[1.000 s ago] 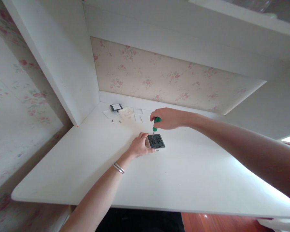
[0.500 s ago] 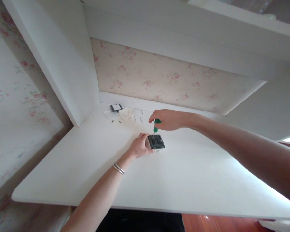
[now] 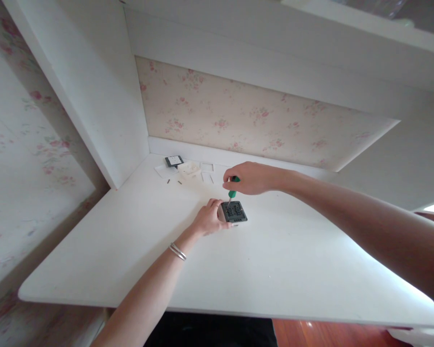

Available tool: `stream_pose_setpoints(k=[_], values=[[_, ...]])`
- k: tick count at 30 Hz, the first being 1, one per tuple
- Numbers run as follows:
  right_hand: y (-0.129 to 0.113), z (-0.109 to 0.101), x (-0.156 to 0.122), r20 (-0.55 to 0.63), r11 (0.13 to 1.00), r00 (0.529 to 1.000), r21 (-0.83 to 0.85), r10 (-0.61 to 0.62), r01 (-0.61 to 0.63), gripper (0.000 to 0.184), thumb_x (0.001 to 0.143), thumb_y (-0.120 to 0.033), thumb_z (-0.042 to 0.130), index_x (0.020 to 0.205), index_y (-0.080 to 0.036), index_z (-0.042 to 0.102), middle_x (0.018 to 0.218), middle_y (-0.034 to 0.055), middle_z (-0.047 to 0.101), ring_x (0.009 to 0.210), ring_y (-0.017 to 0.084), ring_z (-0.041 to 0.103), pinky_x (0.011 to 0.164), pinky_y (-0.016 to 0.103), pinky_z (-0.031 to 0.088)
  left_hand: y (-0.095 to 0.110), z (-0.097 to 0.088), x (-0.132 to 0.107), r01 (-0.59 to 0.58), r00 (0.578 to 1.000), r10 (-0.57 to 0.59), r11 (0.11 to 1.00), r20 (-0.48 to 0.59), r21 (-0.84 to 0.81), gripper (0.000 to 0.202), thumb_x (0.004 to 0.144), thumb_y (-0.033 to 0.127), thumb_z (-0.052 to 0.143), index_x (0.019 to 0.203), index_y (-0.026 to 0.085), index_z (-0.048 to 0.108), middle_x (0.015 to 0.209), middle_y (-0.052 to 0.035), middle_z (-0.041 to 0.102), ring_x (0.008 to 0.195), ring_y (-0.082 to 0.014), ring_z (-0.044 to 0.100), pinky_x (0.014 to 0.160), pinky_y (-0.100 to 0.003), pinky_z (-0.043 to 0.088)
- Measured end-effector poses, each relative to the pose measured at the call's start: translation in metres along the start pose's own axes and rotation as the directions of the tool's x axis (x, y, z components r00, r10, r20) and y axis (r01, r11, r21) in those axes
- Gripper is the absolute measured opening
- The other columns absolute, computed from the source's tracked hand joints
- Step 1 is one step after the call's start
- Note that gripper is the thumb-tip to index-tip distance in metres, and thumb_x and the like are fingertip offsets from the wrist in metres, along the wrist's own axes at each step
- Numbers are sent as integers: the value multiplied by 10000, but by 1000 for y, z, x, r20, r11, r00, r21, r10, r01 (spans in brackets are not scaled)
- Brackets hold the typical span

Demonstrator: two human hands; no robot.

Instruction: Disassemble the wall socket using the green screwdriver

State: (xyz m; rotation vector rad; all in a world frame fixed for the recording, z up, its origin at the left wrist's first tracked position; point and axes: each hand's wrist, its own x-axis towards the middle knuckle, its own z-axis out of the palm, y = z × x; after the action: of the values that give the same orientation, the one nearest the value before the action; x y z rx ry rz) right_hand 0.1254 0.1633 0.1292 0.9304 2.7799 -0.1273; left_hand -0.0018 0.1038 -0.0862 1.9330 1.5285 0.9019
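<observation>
A dark square wall socket (image 3: 234, 212) sits on a white box in the middle of the white table. My left hand (image 3: 210, 219) grips it from the left side, thumb at the near edge and fingers at the far one. Above it, my right hand (image 3: 246, 178) is closed around the green handle of a screwdriver (image 3: 232, 193). The screwdriver stands nearly upright, its tip down at the left part of the socket's face. What exactly the tip touches is too small to make out.
At the back left of the table (image 3: 130, 250) lie a dark-framed plate with a white face (image 3: 174, 161), an open white box (image 3: 189, 169), a thin white frame (image 3: 207, 167) and small dark pieces (image 3: 168, 181). A white panel (image 3: 75, 86) rises at the left, with a shelf overhead.
The fingers of my right hand have curled more tightly around the screwdriver handle, and the hand has turned slightly. My left hand and the socket have stayed in place.
</observation>
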Motion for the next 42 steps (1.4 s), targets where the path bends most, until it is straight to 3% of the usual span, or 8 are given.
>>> stream_pose_setpoints(k=[7, 11, 16, 21, 27, 31, 35, 42], values=[[0, -1, -1, 7, 996, 997, 11, -83, 83, 367, 722, -230, 562, 1084, -240, 619, 1101, 52, 651, 939, 204, 599, 709, 249, 420, 0, 0, 0, -10, 1000, 10, 1000, -8, -6, 791, 591, 519, 761, 1264, 231, 463, 1244, -79, 475, 1044, -261, 567, 888, -351, 464], [1, 0, -1, -21, 1000, 999, 1, -25, 25, 270, 848, -307, 422, 966, -245, 657, 995, 38, 683, 887, 204, 605, 702, 274, 413, -1, 0, 0, -9, 1000, 9, 1000, -8, -9, 780, 595, 529, 753, 1260, 234, 469, 1242, -79, 475, 1039, -261, 567, 880, -348, 466], [0, -1, -2, 6, 993, 995, 65, -101, 101, 441, 732, -215, 549, 1169, -275, 576, 1171, 30, 630, 933, 185, 597, 704, 241, 416, -2, 1, 0, -12, 1000, 11, 1000, -4, -22, 802, 593, 543, 750, 1273, 230, 463, 1248, -84, 471, 1022, -259, 574, 871, -348, 471], [-2, -1, -2, -21, 1000, 1000, -11, -16, 16, 296, 874, -329, 400, 922, -226, 673, 953, 57, 691, 856, 204, 611, 688, 275, 409, -2, 1, 0, -6, 1000, 6, 1000, -11, -20, 803, 584, 544, 756, 1266, 236, 465, 1232, -74, 479, 991, -252, 585, 864, -352, 476], [2, 4, -1, -36, 997, 997, 16, -71, 72, 356, 730, -245, 584, 1085, -243, 607, 1097, 60, 642, 901, 196, 599, 726, 257, 419, -2, 2, 0, -11, 1000, 11, 1000, -13, -25, 803, 588, 528, 760, 1276, 243, 457, 1232, -74, 476, 993, -249, 583, 872, -356, 471], [2, 7, -2, -97, 1000, 995, -19, -6, 4, 259, 842, -318, 474, 1034, -222, 619, 1015, 78, 655, 885, 211, 599, 727, 283, 411, -2, 2, 0, -22, 1000, 21, 1000, -23, -22, 788, 587, 509, 766, 1263, 237, 464, 1208, -73, 487, 998, -248, 578, 876, -357, 469], [-1, 6, -3, -74, 995, 994, 37, -84, 87, 371, 759, -207, 545, 1129, -224, 570, 1158, 80, 598, 897, 182, 599, 727, 252, 414, -1, 2, 0, -12, 1000, 12, 1000, -17, -16, 781, 592, 516, 761, 1257, 231, 465, 1219, -78, 483, 1005, -248, 577, 877, -355, 469], [-6, 3, -4, -79, 997, 995, -36, -64, 61, 287, 879, -278, 400, 968, -213, 665, 1005, 69, 663, 908, 208, 596, 755, 285, 406, 0, 1, 0, -27, 999, 27, 1000, -21, -10, 776, 594, 513, 761, 1256, 241, 460, 1209, -68, 487, 1000, -241, 578, 867, -341, 476]])
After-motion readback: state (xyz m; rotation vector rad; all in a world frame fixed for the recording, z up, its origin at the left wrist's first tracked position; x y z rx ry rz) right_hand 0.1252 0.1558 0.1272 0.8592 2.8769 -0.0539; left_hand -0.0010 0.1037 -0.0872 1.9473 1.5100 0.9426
